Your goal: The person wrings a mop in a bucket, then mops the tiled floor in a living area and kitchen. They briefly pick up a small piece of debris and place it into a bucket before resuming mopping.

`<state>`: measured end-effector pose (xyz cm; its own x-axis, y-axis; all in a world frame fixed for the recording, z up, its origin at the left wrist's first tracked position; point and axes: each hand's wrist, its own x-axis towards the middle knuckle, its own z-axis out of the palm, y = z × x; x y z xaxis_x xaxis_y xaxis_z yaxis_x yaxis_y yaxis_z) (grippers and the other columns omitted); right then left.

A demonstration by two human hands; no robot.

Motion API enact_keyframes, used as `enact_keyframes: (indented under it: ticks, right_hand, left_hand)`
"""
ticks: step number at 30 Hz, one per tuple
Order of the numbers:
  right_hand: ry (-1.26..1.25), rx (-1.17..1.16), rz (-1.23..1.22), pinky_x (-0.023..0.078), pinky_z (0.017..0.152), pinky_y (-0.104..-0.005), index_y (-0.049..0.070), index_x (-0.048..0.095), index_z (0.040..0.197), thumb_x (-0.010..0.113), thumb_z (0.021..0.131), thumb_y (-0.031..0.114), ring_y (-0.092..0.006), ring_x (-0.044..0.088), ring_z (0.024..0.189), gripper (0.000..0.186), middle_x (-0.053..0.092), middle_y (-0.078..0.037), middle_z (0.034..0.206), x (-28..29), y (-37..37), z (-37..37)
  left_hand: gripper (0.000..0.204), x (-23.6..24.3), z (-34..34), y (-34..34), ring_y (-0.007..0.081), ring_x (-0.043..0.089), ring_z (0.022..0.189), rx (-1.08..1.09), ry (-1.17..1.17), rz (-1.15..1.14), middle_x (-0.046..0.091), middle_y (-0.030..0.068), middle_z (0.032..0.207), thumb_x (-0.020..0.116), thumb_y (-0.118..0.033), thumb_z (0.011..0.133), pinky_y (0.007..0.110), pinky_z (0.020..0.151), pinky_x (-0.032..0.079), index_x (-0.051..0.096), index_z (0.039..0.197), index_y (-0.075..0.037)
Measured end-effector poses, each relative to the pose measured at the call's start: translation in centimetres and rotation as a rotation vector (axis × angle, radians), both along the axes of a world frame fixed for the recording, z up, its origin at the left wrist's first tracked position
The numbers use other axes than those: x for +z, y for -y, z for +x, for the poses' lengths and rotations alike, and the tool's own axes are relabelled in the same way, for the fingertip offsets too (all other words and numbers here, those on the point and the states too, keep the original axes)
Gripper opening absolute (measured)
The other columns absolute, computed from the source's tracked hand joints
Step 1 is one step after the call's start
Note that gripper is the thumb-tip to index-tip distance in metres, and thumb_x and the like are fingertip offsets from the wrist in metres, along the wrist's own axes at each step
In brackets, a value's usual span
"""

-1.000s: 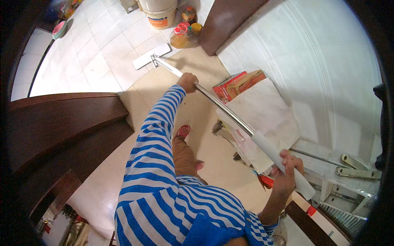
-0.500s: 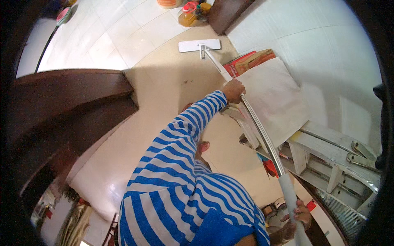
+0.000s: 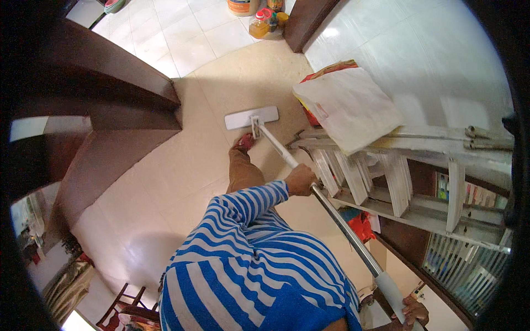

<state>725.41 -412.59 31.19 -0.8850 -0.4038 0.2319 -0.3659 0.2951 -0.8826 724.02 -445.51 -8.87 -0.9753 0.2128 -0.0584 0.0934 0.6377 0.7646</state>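
A flat mop with a white rectangular head [image 3: 266, 116] and a long silver pole [image 3: 346, 234] lies across my view. Its head rests on the beige floor, just ahead of my foot [image 3: 246, 141]. Halfway down the pole, my left hand [image 3: 301, 180] is closed around it, at the end of a blue-and-white striped sleeve. At the lower right, my right hand [image 3: 415, 312] grips the pale handle sleeve [image 3: 391, 291] near its end.
On the right stands a metal ladder [image 3: 397, 185], with a white sheet [image 3: 353, 107] over its far end. Dark wooden door frames [image 3: 127, 105] edge the left side. Beyond the threshold are a bottle of yellow liquid [image 3: 258, 26] and a tub [image 3: 243, 6]. A chair [image 3: 124, 303] stands lower left.
The mop head has come back from near the doorway toward my foot. My left hand has moved nearer to me and slightly left, still on the pole; my right hand has shifted slightly lower right.
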Motion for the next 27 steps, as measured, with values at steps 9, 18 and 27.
enact_keyframes:
  ticks: [9, 18, 27]
  right_hand:
    - [0.004, 0.131, -0.181, 0.05, 0.077, -0.0439, 0.005, 0.053, 0.091, 0.069, 0.076, 0.017, -0.0242, 0.059, 0.078, 0.025, 0.06, -0.01, 0.08, -2.3, -1.3, -0.9]
    - [0.056, 0.533, -0.082, 0.051, 0.076, -0.0457, 0.003, 0.052, 0.074, 0.069, 0.076, 0.015, -0.0239, 0.061, 0.067, 0.021, 0.061, -0.013, 0.069, -9.2, 18.4, -3.9]
    - [0.007, 0.652, 0.009, 0.049, 0.083, -0.047, 0.001, 0.058, 0.074, 0.065, 0.075, 0.004, -0.0227, 0.063, 0.076, 0.008, 0.063, -0.014, 0.075, -10.3, 32.1, -2.3]
  left_hand:
    - [0.024, 1.5, 4.6, 0.0, 0.0323, 0.057, 0.071, 0.259, 0.048, -0.002, 0.06, 0.0149, 0.069, 0.068, -0.015, 0.052, 0.039, 0.074, 0.043, 0.067, 0.075, -0.008]
    - [0.013, -6.9, 4.9, 20.9, 0.0331, 0.054, 0.069, 0.517, -0.26, -0.15, 0.055, 0.0122, 0.061, 0.067, -0.018, 0.053, 0.042, 0.069, 0.042, 0.055, 0.053, -0.012]
    - [0.02, -8.7, 2.9, 33.8, 0.0292, 0.052, 0.066, 0.42, -0.168, -0.363, 0.051, 0.0099, 0.059, 0.064, -0.016, 0.057, 0.04, 0.065, 0.043, 0.044, 0.052, -0.011]
